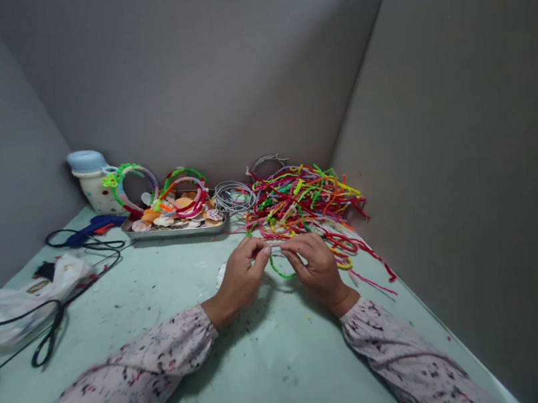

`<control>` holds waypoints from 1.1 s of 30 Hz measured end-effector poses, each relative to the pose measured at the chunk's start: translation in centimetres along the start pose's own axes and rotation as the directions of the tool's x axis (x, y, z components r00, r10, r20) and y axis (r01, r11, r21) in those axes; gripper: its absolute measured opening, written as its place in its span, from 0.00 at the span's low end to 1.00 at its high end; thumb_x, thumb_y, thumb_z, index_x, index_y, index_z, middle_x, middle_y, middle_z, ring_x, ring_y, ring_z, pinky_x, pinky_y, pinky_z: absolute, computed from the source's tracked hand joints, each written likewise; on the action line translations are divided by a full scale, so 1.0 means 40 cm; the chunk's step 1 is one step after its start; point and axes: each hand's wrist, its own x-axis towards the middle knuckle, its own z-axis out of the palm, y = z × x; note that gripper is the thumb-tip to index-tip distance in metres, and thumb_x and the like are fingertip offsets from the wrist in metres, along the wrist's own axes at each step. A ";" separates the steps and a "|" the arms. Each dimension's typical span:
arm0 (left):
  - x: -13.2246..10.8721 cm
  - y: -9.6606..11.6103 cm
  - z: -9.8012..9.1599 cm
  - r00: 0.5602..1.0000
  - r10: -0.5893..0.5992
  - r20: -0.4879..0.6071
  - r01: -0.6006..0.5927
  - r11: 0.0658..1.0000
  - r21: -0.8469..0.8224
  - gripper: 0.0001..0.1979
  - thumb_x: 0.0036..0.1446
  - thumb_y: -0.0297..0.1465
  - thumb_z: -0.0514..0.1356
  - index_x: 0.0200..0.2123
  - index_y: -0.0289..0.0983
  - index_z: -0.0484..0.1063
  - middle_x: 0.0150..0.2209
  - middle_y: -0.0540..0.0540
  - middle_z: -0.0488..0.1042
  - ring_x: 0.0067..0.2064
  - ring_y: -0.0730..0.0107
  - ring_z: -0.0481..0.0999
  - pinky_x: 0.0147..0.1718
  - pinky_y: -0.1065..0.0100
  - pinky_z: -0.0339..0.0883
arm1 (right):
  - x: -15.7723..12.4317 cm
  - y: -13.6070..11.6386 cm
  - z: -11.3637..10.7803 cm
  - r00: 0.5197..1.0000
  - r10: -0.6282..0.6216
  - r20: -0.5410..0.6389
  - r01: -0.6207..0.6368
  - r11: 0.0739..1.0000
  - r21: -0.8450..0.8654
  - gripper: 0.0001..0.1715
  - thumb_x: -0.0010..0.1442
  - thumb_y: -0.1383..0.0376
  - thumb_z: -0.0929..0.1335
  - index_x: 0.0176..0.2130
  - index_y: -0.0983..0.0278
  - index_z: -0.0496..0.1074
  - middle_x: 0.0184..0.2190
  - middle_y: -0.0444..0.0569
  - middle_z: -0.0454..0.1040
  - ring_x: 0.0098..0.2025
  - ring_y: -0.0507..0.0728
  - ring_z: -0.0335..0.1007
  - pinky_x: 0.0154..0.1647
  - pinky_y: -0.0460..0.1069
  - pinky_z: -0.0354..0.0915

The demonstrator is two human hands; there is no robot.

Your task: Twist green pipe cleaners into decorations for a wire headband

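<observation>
My left hand point(242, 273) and my right hand point(315, 263) meet over the pale green table point(275, 376), fingers pinched together. Between them runs a thin white band wrapped with a green pipe cleaner point(279, 268), whose green loop hangs down between the hands. Both hands grip this piece. Just behind them lies a tangled pile of coloured pipe cleaners point(303, 206) in red, yellow, green and orange.
A metal tray point(177, 231) with shells and decorated headbands stands at the back. Wire hoops point(234, 196) lie beside it. A white jar with a blue lid point(91, 177), a blue glue gun point(94, 229), scissors point(49, 335) and a plastic bag point(25, 298) are on the left. Grey walls enclose the table.
</observation>
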 end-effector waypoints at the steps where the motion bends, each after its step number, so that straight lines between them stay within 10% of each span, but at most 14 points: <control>1: 0.001 0.000 0.000 1.000 0.005 0.006 -0.005 1.000 0.013 0.10 0.63 0.33 0.52 0.32 0.37 0.69 0.32 0.48 0.70 0.37 0.68 0.69 0.38 0.66 0.64 | -0.001 0.000 0.000 1.000 -0.001 -0.003 0.001 1.000 0.000 0.08 0.63 0.67 0.67 0.42 0.59 0.75 0.35 0.49 0.77 0.40 0.58 0.70 0.42 0.55 0.66; 33: 0.006 -0.004 0.002 0.992 -0.024 0.127 0.032 0.998 -0.057 0.11 0.64 0.34 0.49 0.33 0.37 0.67 0.32 0.49 0.67 0.36 0.68 0.67 0.38 0.66 0.62 | 0.008 -0.009 -0.007 1.000 -0.006 0.002 0.006 0.999 -0.035 0.07 0.62 0.69 0.68 0.41 0.61 0.75 0.36 0.50 0.77 0.40 0.58 0.69 0.42 0.54 0.67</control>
